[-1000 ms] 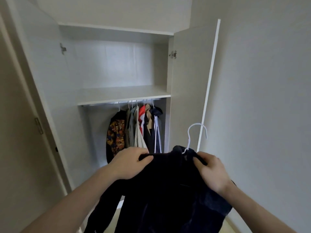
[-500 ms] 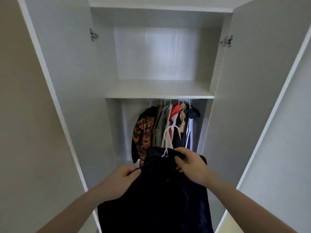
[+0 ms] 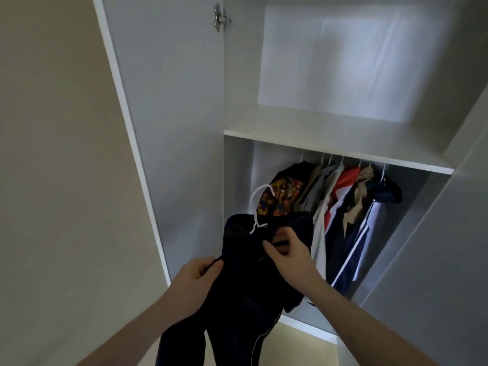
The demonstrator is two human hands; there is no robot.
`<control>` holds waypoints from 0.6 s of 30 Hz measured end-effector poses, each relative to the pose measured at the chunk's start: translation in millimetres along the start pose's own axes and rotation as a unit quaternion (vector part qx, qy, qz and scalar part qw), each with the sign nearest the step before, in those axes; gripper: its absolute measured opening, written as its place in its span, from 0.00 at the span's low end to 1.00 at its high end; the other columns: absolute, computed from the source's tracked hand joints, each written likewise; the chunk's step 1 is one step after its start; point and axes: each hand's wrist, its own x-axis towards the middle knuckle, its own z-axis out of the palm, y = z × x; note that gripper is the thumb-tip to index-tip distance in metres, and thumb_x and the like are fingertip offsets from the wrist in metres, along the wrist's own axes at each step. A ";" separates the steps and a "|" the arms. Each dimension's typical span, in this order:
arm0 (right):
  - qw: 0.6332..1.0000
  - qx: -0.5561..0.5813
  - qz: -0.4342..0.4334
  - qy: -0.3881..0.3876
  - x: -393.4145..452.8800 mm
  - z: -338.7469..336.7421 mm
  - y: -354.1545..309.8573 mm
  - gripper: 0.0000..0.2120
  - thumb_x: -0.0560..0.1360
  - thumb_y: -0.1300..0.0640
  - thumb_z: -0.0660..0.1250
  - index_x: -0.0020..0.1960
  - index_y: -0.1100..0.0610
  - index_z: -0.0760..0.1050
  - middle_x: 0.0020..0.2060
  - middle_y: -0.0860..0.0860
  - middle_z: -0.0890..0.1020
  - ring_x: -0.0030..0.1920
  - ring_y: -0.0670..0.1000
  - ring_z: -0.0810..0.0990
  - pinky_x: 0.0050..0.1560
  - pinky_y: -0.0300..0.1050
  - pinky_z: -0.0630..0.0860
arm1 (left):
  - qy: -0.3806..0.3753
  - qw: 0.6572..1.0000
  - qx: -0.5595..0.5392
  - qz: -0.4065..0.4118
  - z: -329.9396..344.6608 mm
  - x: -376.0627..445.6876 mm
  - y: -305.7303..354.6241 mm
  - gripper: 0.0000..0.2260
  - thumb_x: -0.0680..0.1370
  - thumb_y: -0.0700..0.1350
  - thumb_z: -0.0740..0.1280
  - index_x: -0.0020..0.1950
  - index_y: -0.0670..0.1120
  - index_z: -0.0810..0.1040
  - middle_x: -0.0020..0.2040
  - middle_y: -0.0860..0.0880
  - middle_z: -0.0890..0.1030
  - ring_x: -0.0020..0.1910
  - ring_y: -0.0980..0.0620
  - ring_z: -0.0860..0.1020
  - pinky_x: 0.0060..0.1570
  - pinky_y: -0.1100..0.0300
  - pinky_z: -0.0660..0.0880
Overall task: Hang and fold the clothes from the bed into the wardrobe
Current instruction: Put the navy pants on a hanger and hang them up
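A dark navy garment (image 3: pixel 245 291) hangs on a white hanger (image 3: pixel 257 204), whose hook sticks up in front of the open white wardrobe (image 3: pixel 330 143). My left hand (image 3: pixel 196 276) grips the garment's left shoulder. My right hand (image 3: pixel 289 252) pinches its fabric near the collar, just right of the hanger's neck. Several clothes (image 3: pixel 340 207) hang behind them inside the wardrobe, under the shelf; the rail itself is hidden by the shelf edge.
The left wardrobe door (image 3: pixel 169 114) stands open beside a beige wall (image 3: pixel 58 154). The right door (image 3: pixel 449 247) is open too. An upper shelf (image 3: pixel 317 128) sits above the hanging clothes. Free space remains at the left of the hanging section.
The view has swung left and closer to the wardrobe. Both hands have carried the dark garment toward the left part of the hanging section, with the hanger hook now upright.
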 end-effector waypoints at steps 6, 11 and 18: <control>0.999 -0.039 -0.026 0.008 60.2 45.8 -3.7 0.06 0.79 0.63 0.68 0.49 0.52 0.78 0.40 0.48 0.84 0.42 0.44 0.82 0.46 0.37 0.79 | 0.007 1.000 -0.010 -0.005 -8.7 48.0 1.1 0.19 0.84 0.50 0.63 0.35 0.43 0.69 0.30 0.51 0.68 0.30 0.55 0.68 0.33 0.59 0.62; 1.000 -0.023 0.012 0.008 95.1 50.3 6.9 0.05 0.78 0.58 0.71 0.49 0.49 0.79 0.42 0.44 0.83 0.43 0.40 0.82 0.44 0.32 0.78 | 0.063 0.996 -0.040 -0.040 -12.3 81.9 -11.2 0.21 0.84 0.50 0.63 0.31 0.51 0.65 0.28 0.53 0.66 0.27 0.55 0.66 0.30 0.63 0.61; 0.995 -0.081 0.037 0.041 131.1 8.6 54.9 0.07 0.77 0.59 0.70 0.45 0.48 0.80 0.38 0.41 0.83 0.41 0.41 0.82 0.38 0.30 0.75 | 0.097 0.992 -0.042 -0.064 -11.6 101.7 -42.3 0.20 0.83 0.49 0.63 0.35 0.42 0.67 0.28 0.51 0.66 0.29 0.53 0.67 0.29 0.64 0.62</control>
